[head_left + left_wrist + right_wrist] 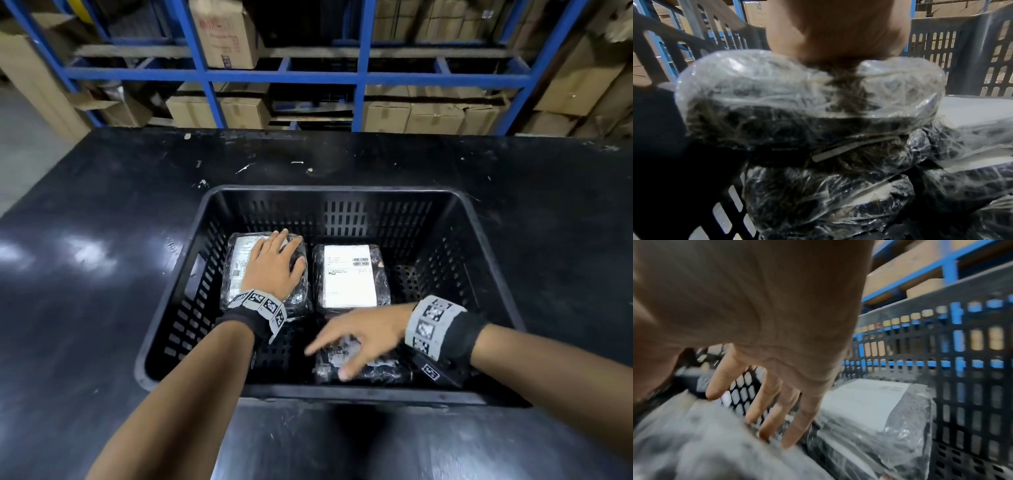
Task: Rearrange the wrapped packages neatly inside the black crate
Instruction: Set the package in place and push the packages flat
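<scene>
A black slotted crate (329,191) stands on a black table. Three plastic-wrapped dark packages lie in it. My left hand (277,260) rests flat, fingers straight, on the far-left package (236,270), which fills the left wrist view (797,97) under the palm (838,32). Beside it lies a package with a white label (349,277), also in the right wrist view (869,402). My right hand (342,342) is spread over the near package (376,371), its fingertips (791,439) at the blurred wrap (705,443); it grips nothing.
Bare crate floor (407,284) shows at the right, beside the labelled package. More wrapped plastic (818,203) sits under the far-left package. Blue shelving (359,77) with cardboard boxes stands behind the table (102,240).
</scene>
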